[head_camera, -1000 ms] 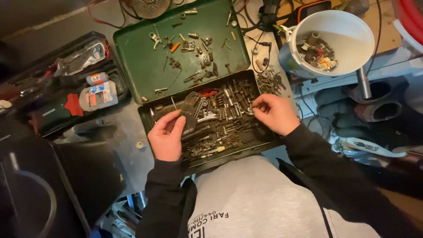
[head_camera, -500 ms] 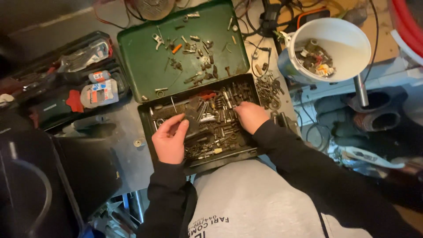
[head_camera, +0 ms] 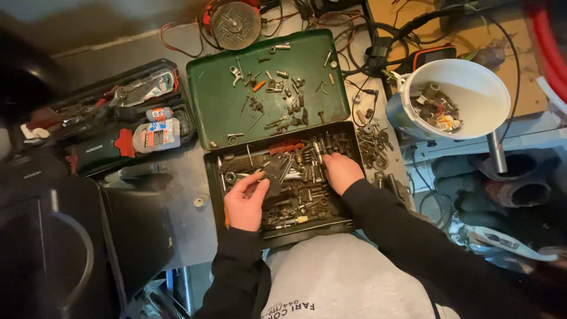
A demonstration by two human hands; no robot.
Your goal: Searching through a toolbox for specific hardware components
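An open green metal box (head_camera: 214, 177) lies in front of me, its tray full of several sockets, bits and small metal parts. The lid (head_camera: 218, 100) lies flat behind it with loose screws and clips on it. My left hand (head_camera: 245, 204) rests in the tray's left side, fingers pinching a dark flat metal piece (head_camera: 273, 177). My right hand (head_camera: 341, 171) is palm down in the tray's right half, fingers curled among the sockets; I cannot tell if it grips one.
A white bucket (head_camera: 484, 88) holding small parts stands at the right. A pile of nuts and washers (head_camera: 372, 142) lies beside the box. A dark tool case (head_camera: 118, 124) with a drill and tubes is at the left. Cables and a round disc (head_camera: 235, 23) are at the back.
My right hand moved left from the tray's right edge into its middle. The left hand stayed on the dark piece. The view shifted, so everything sits lower and further right.
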